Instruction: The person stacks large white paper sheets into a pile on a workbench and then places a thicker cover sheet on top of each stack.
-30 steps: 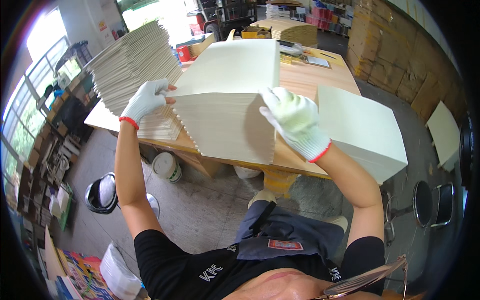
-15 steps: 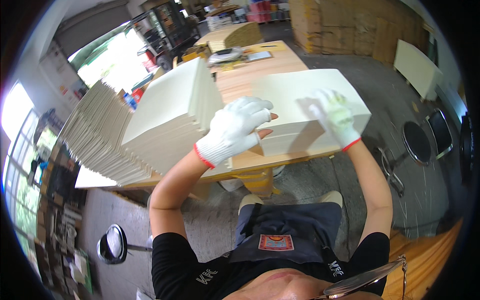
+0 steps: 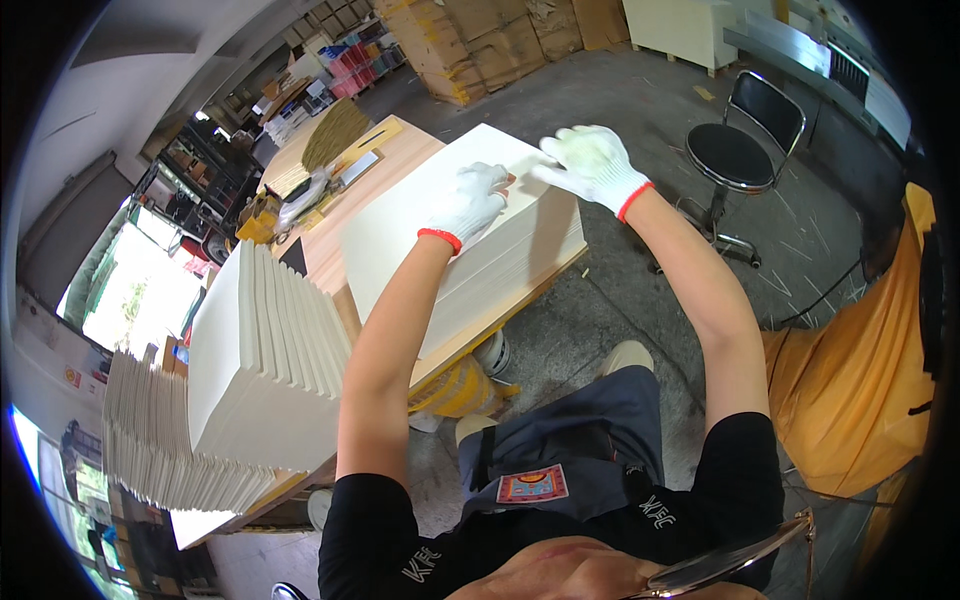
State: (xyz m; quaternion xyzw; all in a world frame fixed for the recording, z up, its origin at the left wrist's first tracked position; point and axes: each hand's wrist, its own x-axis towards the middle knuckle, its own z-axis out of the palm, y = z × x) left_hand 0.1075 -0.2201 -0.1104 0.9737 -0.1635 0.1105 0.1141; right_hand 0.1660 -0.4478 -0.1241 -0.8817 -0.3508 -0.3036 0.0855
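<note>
A thick stack of cream paper sheets (image 3: 430,235) lies on the wooden table (image 3: 330,255). My left hand (image 3: 468,203), in a white glove with a red cuff, rests flat on the stack's top near its far corner. My right hand (image 3: 590,163), gloved the same way, sits at that far corner with its fingers spread over the top sheet's edge. Neither hand has closed around anything. To the left stands a second pile of bundled cream sheets (image 3: 255,365), fanned and leaning, with a further fanned pile (image 3: 150,440) beside it.
A black swivel chair (image 3: 740,150) stands on the concrete floor to the right. A straw broom head (image 3: 325,140) and small tools lie at the table's far end. Brown cartons (image 3: 480,35) are stacked at the back. An orange cloth (image 3: 860,370) hangs at the right.
The view has swung right, so the fanned piles now sit at the left. Both hands have moved to the flat stack's far corner, the left one off the leaning bundle.
</note>
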